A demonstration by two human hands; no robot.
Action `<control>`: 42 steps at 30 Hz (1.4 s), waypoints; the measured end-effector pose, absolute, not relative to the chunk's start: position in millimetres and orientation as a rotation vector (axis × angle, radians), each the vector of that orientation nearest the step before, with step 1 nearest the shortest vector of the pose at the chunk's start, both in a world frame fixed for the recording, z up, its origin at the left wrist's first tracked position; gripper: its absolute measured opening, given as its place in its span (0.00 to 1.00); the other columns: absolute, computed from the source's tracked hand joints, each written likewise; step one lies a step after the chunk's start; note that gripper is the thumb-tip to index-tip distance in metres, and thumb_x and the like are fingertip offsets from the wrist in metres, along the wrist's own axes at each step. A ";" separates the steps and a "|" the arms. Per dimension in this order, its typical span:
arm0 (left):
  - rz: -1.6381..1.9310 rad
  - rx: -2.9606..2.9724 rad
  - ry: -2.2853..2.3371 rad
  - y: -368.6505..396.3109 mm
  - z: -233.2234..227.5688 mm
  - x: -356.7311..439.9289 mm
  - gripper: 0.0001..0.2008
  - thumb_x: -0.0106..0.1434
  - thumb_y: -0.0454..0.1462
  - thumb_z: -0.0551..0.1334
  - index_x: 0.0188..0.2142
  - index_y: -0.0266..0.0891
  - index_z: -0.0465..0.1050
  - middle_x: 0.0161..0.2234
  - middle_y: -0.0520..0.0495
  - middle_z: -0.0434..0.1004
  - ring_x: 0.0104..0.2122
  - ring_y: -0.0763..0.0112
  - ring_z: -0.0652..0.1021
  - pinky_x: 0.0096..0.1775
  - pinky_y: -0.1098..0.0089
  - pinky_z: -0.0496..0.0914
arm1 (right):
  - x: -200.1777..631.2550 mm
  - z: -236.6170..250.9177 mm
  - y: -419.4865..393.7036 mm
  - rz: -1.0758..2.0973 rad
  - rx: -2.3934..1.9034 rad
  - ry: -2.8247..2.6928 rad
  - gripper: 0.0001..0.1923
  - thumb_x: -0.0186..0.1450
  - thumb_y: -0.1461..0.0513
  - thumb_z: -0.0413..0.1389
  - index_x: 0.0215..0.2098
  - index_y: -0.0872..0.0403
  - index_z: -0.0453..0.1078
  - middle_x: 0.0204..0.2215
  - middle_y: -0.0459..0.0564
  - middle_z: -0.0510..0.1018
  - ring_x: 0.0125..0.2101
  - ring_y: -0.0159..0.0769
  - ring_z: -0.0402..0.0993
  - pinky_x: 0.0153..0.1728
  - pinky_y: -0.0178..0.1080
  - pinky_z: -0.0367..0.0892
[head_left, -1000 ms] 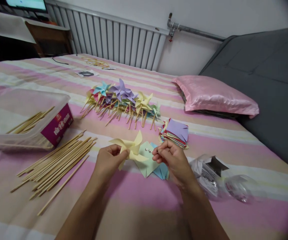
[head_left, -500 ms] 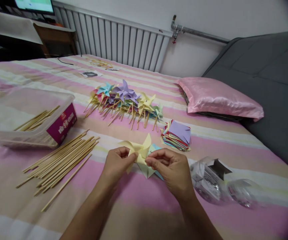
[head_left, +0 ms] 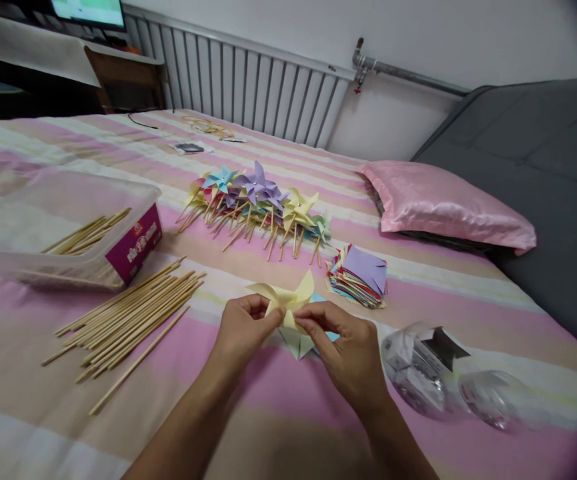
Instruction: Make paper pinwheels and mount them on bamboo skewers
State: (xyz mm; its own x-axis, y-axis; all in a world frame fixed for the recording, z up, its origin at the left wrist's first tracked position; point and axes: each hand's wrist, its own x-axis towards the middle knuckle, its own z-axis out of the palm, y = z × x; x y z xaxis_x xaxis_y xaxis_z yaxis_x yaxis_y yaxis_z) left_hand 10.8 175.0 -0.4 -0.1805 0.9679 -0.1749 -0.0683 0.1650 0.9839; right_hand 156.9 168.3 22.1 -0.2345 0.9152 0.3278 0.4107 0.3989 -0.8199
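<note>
A pale yellow paper pinwheel (head_left: pixel 291 297) is held between both hands above the bed, its blades folded toward the middle. My left hand (head_left: pixel 245 327) pinches its left side between thumb and fingers. At the centre, my right hand (head_left: pixel 345 340) presses thumb and fingertips together against the paper; any small piece between them is hidden. Beneath lie a pale green paper piece (head_left: pixel 297 345) and a light blue one (head_left: pixel 327 335), both partly covered. Thin wooden sticks (head_left: pixel 138 313) are spread to the left of my hands.
A clear plastic tub (head_left: pixel 133 247) with more sticks stands at left. Finished pinwheels (head_left: pixel 258 193) lie in a row beyond. A stack of cut paper squares (head_left: pixel 363 270), a clear container (head_left: pixel 418 367) with a box inside and a pink pillow (head_left: pixel 448 203) are at right.
My right fingertips have moved from the right side of the yellow pinwheel onto its centre. A small shiny pin head seen at those fingertips before is now out of sight. The view has shifted slightly.
</note>
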 end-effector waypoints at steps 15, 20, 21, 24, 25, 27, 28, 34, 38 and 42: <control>1.312 0.973 1.239 172.7 5.5 11.1 0.08 0.43 0.36 0.65 0.14 0.35 0.68 0.13 0.58 0.59 0.15 0.81 0.59 0.20 0.76 0.53 | 150.2 10.2 171.2 0.636 -1.153 -1.723 0.02 0.57 0.60 0.59 0.29 0.48 0.75 0.29 0.46 0.65 0.33 0.34 0.65 0.36 0.37 0.63; 1.313 0.981 1.161 172.0 5.4 10.5 0.09 0.43 0.37 0.66 0.15 0.36 0.69 0.14 0.57 0.61 0.16 0.80 0.60 0.20 0.76 0.54 | 150.9 8.9 172.5 0.722 -1.179 -1.673 0.02 0.56 0.60 0.60 0.27 0.48 0.75 0.35 0.47 0.66 0.40 0.37 0.65 0.42 0.40 0.62; 1.317 0.985 1.155 171.7 5.7 10.4 0.10 0.44 0.37 0.66 0.14 0.36 0.69 0.14 0.56 0.62 0.16 0.80 0.60 0.20 0.76 0.54 | 150.9 8.8 172.7 0.745 -1.188 -1.668 0.02 0.56 0.60 0.59 0.27 0.48 0.75 0.36 0.48 0.66 0.40 0.37 0.65 0.43 0.41 0.62; 1.320 1.005 1.161 170.7 7.5 9.9 0.12 0.44 0.39 0.66 0.13 0.36 0.68 0.15 0.55 0.63 0.17 0.80 0.61 0.20 0.76 0.54 | 150.3 9.1 173.1 0.802 -1.210 -1.642 0.03 0.56 0.60 0.59 0.27 0.50 0.75 0.36 0.49 0.68 0.42 0.39 0.65 0.45 0.42 0.61; 1.313 1.008 1.160 170.3 8.2 9.8 0.12 0.44 0.40 0.66 0.13 0.36 0.68 0.15 0.54 0.63 0.17 0.79 0.61 0.20 0.76 0.55 | 150.1 9.2 173.2 0.825 -1.208 -1.634 0.04 0.57 0.59 0.58 0.27 0.50 0.75 0.37 0.49 0.68 0.42 0.39 0.66 0.45 0.42 0.61; 1.297 1.001 1.144 169.8 9.1 9.5 0.12 0.44 0.41 0.67 0.14 0.36 0.69 0.15 0.55 0.63 0.17 0.79 0.61 0.21 0.75 0.55 | 149.8 8.9 173.8 0.874 -1.197 -1.617 0.05 0.57 0.58 0.58 0.27 0.50 0.75 0.37 0.49 0.69 0.41 0.39 0.66 0.44 0.41 0.62; 1.289 0.992 1.135 169.7 9.2 9.4 0.12 0.43 0.42 0.67 0.15 0.36 0.69 0.15 0.55 0.62 0.17 0.79 0.61 0.21 0.75 0.55 | 149.7 8.6 174.1 0.899 -1.192 -1.607 0.06 0.57 0.58 0.58 0.27 0.51 0.75 0.37 0.49 0.69 0.41 0.38 0.67 0.44 0.41 0.62; 1.267 0.956 1.106 170.6 6.6 9.1 0.09 0.42 0.38 0.68 0.17 0.35 0.71 0.16 0.54 0.65 0.18 0.79 0.63 0.22 0.76 0.55 | 149.5 4.1 175.8 1.060 -1.152 -1.511 0.06 0.56 0.58 0.59 0.26 0.52 0.74 0.36 0.48 0.71 0.40 0.37 0.68 0.43 0.39 0.63; 1.246 0.926 1.115 170.7 5.7 9.7 0.07 0.43 0.35 0.67 0.17 0.34 0.72 0.16 0.54 0.66 0.17 0.79 0.63 0.22 0.76 0.56 | 148.8 3.4 175.0 1.167 -1.138 -1.455 0.06 0.56 0.58 0.58 0.27 0.53 0.74 0.35 0.48 0.73 0.38 0.36 0.69 0.42 0.39 0.63; 1.246 0.895 1.119 169.9 5.9 9.8 0.07 0.41 0.35 0.69 0.18 0.34 0.73 0.16 0.53 0.68 0.18 0.79 0.64 0.22 0.76 0.57 | 148.0 6.3 173.6 1.119 -1.177 -1.462 0.06 0.56 0.58 0.59 0.26 0.53 0.73 0.35 0.49 0.74 0.39 0.37 0.69 0.43 0.39 0.63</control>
